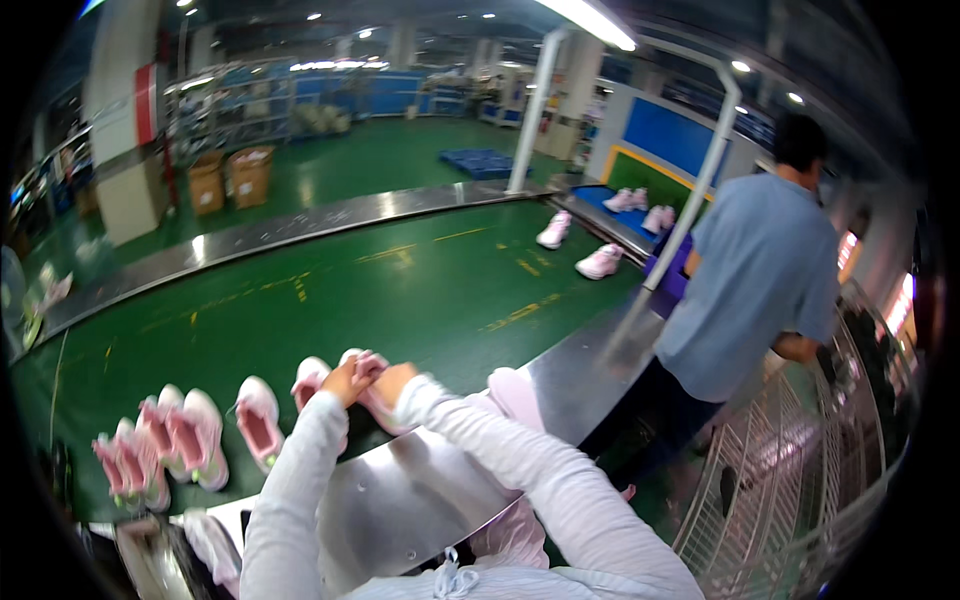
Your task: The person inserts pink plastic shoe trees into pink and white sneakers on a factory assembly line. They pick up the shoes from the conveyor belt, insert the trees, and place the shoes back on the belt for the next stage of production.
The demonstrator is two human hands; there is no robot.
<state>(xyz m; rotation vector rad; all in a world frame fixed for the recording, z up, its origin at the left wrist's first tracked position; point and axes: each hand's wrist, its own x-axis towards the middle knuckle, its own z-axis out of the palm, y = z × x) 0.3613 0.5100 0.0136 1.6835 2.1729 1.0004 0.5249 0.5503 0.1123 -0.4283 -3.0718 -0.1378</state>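
A pink and white sneaker (378,408) stands on the green conveyor belt right in front of me. My left hand (346,382) is closed at its upper opening, around the tongue or laces. My right hand (396,382) pinches the same part from the other side; the exact hold of the fingers is too small to make out. Just left of it, partly behind my left forearm, is another pink sneaker (309,374). Farther left come a single sneaker (259,422), a pair (196,438) and another pair (132,463), all on the belt.
Two pink sneakers (600,262) lie at the belt's far right, near a blue conveyor (620,215) carrying more shoes. A person in a blue shirt (745,270) stands at my right, beside a wire rack (770,450). A metal ledge (430,490) edges the belt before me.
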